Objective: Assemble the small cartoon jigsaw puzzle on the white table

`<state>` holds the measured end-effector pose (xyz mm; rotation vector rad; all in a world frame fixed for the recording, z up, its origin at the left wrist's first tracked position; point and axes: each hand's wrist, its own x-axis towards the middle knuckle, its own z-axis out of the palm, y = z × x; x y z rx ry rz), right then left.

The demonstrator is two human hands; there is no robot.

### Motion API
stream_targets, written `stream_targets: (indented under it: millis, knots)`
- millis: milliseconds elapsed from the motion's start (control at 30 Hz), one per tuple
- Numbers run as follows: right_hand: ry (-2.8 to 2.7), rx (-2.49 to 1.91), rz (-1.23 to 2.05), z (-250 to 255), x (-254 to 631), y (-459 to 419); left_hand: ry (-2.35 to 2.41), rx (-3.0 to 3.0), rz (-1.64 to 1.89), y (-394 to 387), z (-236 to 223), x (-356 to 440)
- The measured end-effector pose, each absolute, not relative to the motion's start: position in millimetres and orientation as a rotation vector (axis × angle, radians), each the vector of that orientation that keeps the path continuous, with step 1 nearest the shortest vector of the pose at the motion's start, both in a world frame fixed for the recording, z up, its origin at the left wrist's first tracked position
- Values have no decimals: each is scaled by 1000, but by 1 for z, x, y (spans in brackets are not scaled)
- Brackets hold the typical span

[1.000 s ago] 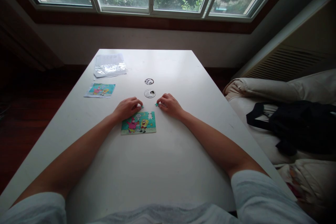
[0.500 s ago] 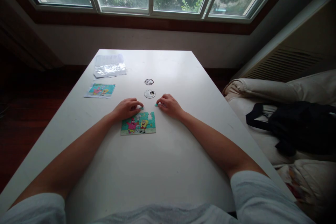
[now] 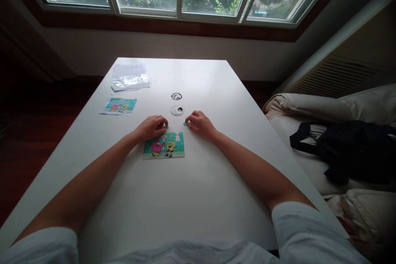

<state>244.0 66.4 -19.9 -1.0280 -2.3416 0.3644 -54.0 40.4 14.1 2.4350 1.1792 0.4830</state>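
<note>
A jigsaw puzzle (image 3: pixel 163 148) with pink and yellow cartoon figures on a teal ground lies flat on the white table (image 3: pixel 185 198). A small gap shows at its top edge, near the right corner. Just above the puzzle's upper left side, my left hand (image 3: pixel 152 127) is closed, a small teal puzzle piece (image 3: pixel 166 127) pinched at its fingertips. My right hand (image 3: pixel 200 124) is beyond the upper right corner, its thumb and fingers closed on another teal puzzle piece (image 3: pixel 185 123). Both hands stay close to the tabletop.
Two round discs (image 3: pixel 177 110) lie beyond the hands. To the left are a printed picture (image 3: pixel 119 106) with the same figures and a clear plastic bag (image 3: pixel 131 76) over paper. A dark bag-like cloth item (image 3: pixel 355 152) rests on a pale sofa (image 3: pixel 312 105) at right.
My left fingers have curled slightly, and the piece in them has shifted a little. The right hand keeps its pinch. The whole view has slid slightly.
</note>
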Motion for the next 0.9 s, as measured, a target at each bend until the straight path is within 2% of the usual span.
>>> stream_targets:
  millis: [367,900]
  knots:
    - [-2340,-1017,366,-21,245,67,1197,2427,458,44,11,-56]
    - [-2364,-896,336,-23,244,66,1197,2265,707,30,5,-41]
